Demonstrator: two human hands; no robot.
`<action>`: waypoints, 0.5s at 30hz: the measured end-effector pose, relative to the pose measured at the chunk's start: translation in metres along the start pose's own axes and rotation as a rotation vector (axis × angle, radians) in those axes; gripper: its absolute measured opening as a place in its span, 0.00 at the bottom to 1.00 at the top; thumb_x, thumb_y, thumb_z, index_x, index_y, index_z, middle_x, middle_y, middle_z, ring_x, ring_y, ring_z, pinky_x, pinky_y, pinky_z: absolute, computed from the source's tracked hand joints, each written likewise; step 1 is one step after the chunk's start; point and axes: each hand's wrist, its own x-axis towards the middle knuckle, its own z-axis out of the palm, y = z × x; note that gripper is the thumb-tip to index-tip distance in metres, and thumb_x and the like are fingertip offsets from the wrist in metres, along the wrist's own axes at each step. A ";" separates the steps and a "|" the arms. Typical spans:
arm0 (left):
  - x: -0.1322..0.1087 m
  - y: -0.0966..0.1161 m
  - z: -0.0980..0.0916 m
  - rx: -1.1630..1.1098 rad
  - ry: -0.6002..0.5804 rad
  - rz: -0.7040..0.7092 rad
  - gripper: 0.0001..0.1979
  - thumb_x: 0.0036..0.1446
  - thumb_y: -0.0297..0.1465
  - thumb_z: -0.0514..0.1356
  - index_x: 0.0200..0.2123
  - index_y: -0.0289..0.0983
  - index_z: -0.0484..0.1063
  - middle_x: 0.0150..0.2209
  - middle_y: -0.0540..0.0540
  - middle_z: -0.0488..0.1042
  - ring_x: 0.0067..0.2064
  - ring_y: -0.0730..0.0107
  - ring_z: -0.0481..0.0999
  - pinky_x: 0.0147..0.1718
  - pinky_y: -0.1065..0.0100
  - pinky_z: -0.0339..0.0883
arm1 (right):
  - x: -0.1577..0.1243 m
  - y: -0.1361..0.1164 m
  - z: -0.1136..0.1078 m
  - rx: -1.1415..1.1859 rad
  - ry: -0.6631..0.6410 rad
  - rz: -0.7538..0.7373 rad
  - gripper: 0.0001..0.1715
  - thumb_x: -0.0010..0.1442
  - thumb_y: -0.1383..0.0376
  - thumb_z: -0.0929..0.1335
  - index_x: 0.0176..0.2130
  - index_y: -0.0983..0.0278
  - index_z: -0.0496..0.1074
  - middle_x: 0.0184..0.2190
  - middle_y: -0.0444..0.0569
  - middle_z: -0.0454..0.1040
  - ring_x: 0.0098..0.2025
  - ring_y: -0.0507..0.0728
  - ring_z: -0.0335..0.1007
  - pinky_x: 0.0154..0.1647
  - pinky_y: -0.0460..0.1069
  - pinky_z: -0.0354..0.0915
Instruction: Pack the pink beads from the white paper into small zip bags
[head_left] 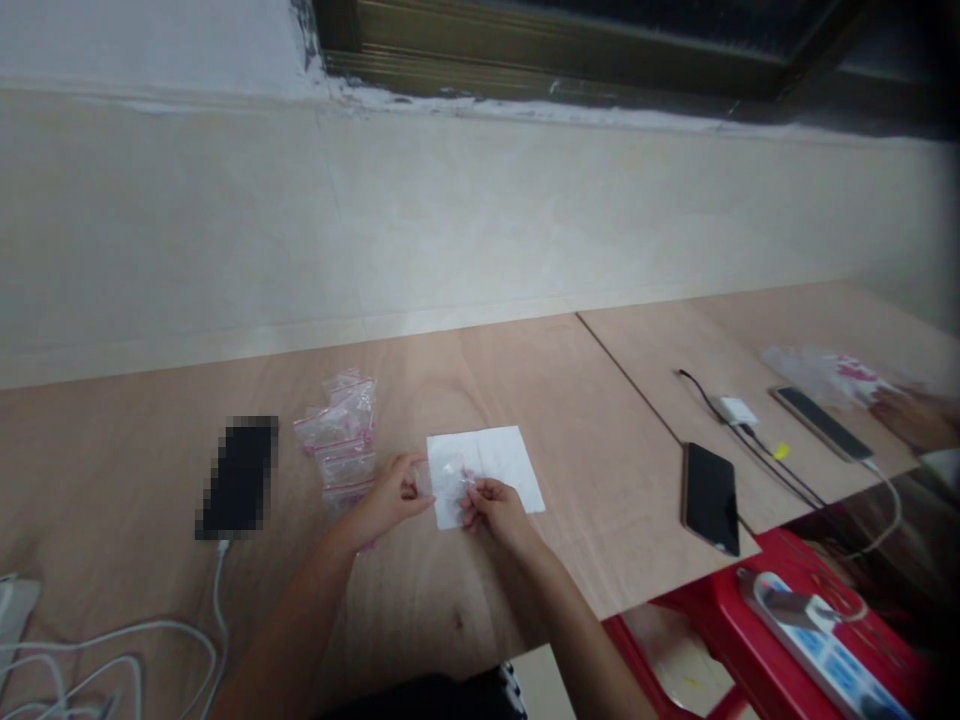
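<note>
A small clear zip bag (450,472) is stretched between my two hands, low over a white sheet of paper (517,460). My left hand (391,495) pinches its left end between thumb and fingertips. At the other end, where a pinkish strip shows, the closed fingers of my right hand (496,507) grip the bag. Whether anything is inside it I cannot tell. Just left of my left hand lies a loose pile of clear zip bags (341,425) with pink-red seals, partly covered by that hand.
A phone with a blurred-out screen (238,478) and white cable (219,590) lies left. Rightward are a black phone (710,498), a white adapter (736,410) and another phone (821,422). Another person's hand (911,418) touches a plastic bag (825,370). A power strip (832,650) rests on a red stool (795,560).
</note>
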 end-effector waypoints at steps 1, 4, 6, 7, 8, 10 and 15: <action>0.000 0.001 0.000 -0.021 0.001 -0.003 0.23 0.47 0.28 0.63 0.48 0.38 0.62 0.38 0.48 0.69 0.36 0.70 0.73 0.34 0.67 0.70 | 0.000 -0.001 0.000 0.002 -0.001 0.000 0.26 0.36 0.49 0.74 0.21 0.67 0.66 0.13 0.44 0.69 0.12 0.49 0.62 0.11 0.44 0.58; 0.003 0.002 -0.001 -0.057 0.018 -0.013 0.24 0.46 0.28 0.64 0.48 0.38 0.62 0.37 0.48 0.70 0.35 0.70 0.74 0.33 0.67 0.71 | -0.001 -0.005 0.001 0.005 -0.010 0.005 0.25 0.36 0.50 0.74 0.22 0.66 0.66 0.15 0.43 0.69 0.12 0.48 0.62 0.10 0.43 0.58; 0.006 0.003 -0.002 -0.060 0.030 -0.012 0.25 0.46 0.28 0.64 0.48 0.38 0.62 0.35 0.49 0.70 0.34 0.71 0.74 0.33 0.68 0.71 | -0.001 -0.008 0.000 0.008 -0.022 0.006 0.24 0.36 0.52 0.75 0.24 0.66 0.66 0.16 0.43 0.70 0.12 0.49 0.63 0.10 0.43 0.57; 0.007 0.003 -0.002 -0.058 0.035 -0.009 0.25 0.46 0.28 0.64 0.48 0.37 0.62 0.35 0.49 0.70 0.33 0.71 0.74 0.33 0.68 0.71 | -0.002 -0.010 -0.001 0.006 -0.021 0.001 0.24 0.37 0.52 0.75 0.26 0.65 0.66 0.16 0.43 0.70 0.12 0.49 0.63 0.09 0.43 0.57; 0.009 0.004 -0.003 -0.053 0.040 -0.004 0.25 0.46 0.28 0.63 0.48 0.37 0.62 0.35 0.50 0.70 0.33 0.72 0.74 0.33 0.68 0.71 | -0.002 -0.011 -0.003 -0.001 -0.011 -0.011 0.24 0.37 0.53 0.75 0.28 0.65 0.66 0.17 0.42 0.71 0.12 0.49 0.62 0.09 0.43 0.56; 0.011 0.006 -0.004 -0.029 0.055 0.011 0.24 0.47 0.28 0.62 0.48 0.37 0.61 0.35 0.49 0.69 0.32 0.72 0.73 0.32 0.68 0.71 | -0.003 -0.012 -0.006 -0.031 0.044 -0.053 0.23 0.39 0.53 0.74 0.29 0.64 0.65 0.16 0.40 0.70 0.11 0.48 0.59 0.07 0.42 0.53; 0.011 0.021 -0.005 0.134 0.084 0.073 0.22 0.45 0.26 0.61 0.46 0.38 0.64 0.43 0.47 0.64 0.33 0.75 0.72 0.31 0.70 0.71 | -0.003 -0.008 -0.017 -0.127 0.246 -0.160 0.22 0.42 0.52 0.72 0.28 0.63 0.64 0.13 0.36 0.65 0.09 0.45 0.51 0.07 0.42 0.46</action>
